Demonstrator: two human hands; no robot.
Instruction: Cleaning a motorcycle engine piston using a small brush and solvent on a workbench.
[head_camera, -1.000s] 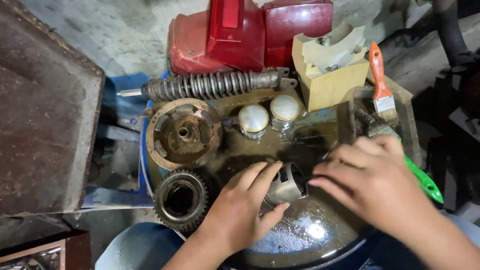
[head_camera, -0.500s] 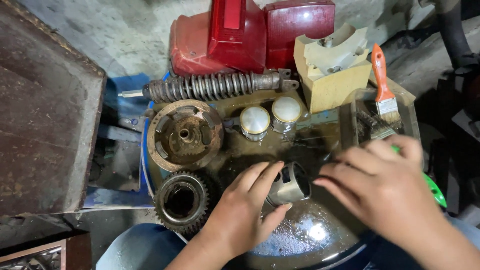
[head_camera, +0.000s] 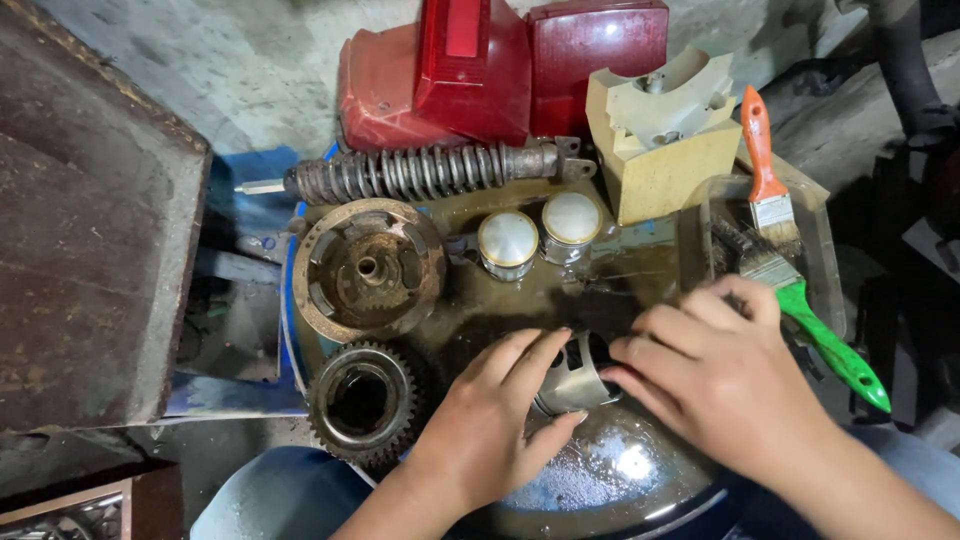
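Note:
A small metal piston (head_camera: 572, 375) lies on its side on the oily top of a blue drum (head_camera: 600, 480). My left hand (head_camera: 490, 425) grips it from the left, thumb below and fingers over its top. My right hand (head_camera: 725, 385) rests against its right end, fingers curled around it. Two more pistons (head_camera: 508, 242) (head_camera: 571, 224) stand upright just behind.
A rusty round hub (head_camera: 368, 268) and a gear (head_camera: 360, 402) lie at the drum's left. A coil-spring shock absorber (head_camera: 420, 172) lies across the back, with red plastic covers (head_camera: 480, 70) and a cream block (head_camera: 665, 140) behind. A tray (head_camera: 825, 240) at right holds orange-handled (head_camera: 765, 175) and green-handled (head_camera: 820, 335) brushes.
My right hand has slid slightly right and nearer to me along the piston. My left hand keeps its hold. The other parts have not moved.

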